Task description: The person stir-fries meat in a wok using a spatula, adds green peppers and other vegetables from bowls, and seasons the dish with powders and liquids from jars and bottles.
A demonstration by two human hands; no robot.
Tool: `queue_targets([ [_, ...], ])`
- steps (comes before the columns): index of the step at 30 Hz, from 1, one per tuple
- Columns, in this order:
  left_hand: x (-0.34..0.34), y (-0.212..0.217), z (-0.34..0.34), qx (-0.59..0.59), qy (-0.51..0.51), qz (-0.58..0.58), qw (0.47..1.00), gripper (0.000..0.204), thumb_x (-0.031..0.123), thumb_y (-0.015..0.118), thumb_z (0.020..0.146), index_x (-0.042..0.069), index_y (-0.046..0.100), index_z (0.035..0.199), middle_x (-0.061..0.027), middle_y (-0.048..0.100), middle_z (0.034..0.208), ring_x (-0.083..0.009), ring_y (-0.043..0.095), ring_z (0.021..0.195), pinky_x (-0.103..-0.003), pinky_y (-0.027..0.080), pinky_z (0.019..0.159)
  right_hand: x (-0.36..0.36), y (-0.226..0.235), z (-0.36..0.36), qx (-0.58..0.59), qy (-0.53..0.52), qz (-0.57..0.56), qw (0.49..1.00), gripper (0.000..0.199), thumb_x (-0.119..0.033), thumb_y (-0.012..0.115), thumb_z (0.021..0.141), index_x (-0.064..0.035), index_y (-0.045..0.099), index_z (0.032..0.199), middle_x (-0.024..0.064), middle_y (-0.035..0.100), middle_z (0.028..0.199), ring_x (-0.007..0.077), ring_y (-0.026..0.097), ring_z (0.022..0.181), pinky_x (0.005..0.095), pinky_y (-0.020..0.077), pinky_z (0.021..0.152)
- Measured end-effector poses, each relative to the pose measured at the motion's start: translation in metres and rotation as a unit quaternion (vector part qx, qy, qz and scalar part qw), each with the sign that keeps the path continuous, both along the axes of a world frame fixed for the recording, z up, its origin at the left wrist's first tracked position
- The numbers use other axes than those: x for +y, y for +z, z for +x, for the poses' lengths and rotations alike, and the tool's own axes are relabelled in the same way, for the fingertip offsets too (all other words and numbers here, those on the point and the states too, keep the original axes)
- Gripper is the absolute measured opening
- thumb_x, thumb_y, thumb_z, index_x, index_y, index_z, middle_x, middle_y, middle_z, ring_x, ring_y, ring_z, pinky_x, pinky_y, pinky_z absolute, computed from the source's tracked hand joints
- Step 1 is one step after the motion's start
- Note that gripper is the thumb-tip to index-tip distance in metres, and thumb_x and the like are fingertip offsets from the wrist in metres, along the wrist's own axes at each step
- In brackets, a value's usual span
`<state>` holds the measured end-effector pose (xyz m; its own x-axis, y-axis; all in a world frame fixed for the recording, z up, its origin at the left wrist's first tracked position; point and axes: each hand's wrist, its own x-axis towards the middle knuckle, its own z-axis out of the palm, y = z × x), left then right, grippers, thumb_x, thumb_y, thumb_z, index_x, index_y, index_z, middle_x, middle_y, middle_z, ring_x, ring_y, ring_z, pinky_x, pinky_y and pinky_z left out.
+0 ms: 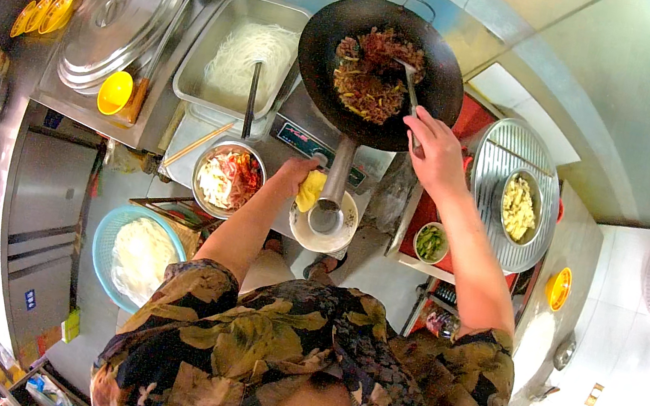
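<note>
The right hand [437, 151] grips a metal spatula [409, 87] dug into stir-fried noodles [373, 77] in the black wok [325, 55]. The left hand [295, 173] clutches a yellow cloth [310, 191] against the wok's handle [338, 172], beside a white bowl [324, 233].

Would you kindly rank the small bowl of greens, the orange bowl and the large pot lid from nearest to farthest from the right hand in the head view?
From the right hand, which grips the spatula at the wok:
1. Bowl of greens, just below the hand, beside the forearm.
2. Orange bowl, farther right, at the counter's edge.
3. Pot lid, far left, across the stove.
</note>
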<state>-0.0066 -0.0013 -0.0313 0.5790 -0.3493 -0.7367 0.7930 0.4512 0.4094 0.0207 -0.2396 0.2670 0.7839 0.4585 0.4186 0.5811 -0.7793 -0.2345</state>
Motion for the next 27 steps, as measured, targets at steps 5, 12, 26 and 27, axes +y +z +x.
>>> queue_targets([
  [5, 0.002, -0.011, 0.002, 0.005, 0.006, 0.031, 0.999, 0.025, 0.022, 0.063, 0.093, -0.003, 0.063, 0.09, -0.0134, 0.069, 0.083, -0.0276, 0.068, 0.065, -0.041, 0.056, 0.056, 0.006, 0.049, -0.057, 0.1, 0.068, -0.042, 0.992, 0.037, -0.001, 0.072, 0.075, -0.0097, 0.063, 0.111, 0.0149, 0.061, 0.124, 0.0351, 0.063, 0.101, 0.0418, 0.0532, 0.084],
  [12, -0.003, -0.005, 0.004, 0.043, -0.004, -0.048, 0.998, 0.027, 0.023, 0.062, 0.093, -0.004, 0.063, 0.094, -0.0132, 0.068, 0.082, -0.0283, 0.067, 0.066, -0.041, 0.056, 0.057, 0.012, 0.019, -0.03, 0.099, 0.047, -0.054, 0.993, 0.05, 0.004, 0.071, 0.066, -0.0073, 0.06, 0.114, 0.0145, 0.058, 0.129, 0.0348, 0.059, 0.107, 0.0419, 0.0518, 0.088],
  [26, -0.005, -0.005, 0.002, 0.023, -0.021, -0.02, 0.999, 0.027, 0.025, 0.063, 0.092, -0.002, 0.063, 0.093, -0.0126, 0.068, 0.082, -0.0263, 0.067, 0.066, -0.041, 0.056, 0.059, 0.011, 0.029, -0.052, 0.075, 0.035, -0.033, 0.996, 0.027, -0.006, 0.07, 0.08, -0.0092, 0.064, 0.106, 0.0143, 0.063, 0.121, 0.0345, 0.064, 0.1, 0.0414, 0.053, 0.085],
  [27, -0.004, -0.001, 0.002, 0.014, -0.02, -0.01, 1.0, 0.027, 0.025, 0.063, 0.092, -0.002, 0.063, 0.093, -0.0125, 0.068, 0.081, -0.0265, 0.067, 0.066, -0.041, 0.056, 0.059, 0.009, 0.027, -0.038, 0.056, 0.013, -0.001, 0.998, 0.025, -0.009, 0.069, 0.083, -0.0108, 0.065, 0.108, 0.0137, 0.064, 0.12, 0.0329, 0.064, 0.101, 0.0412, 0.0527, 0.086],
])
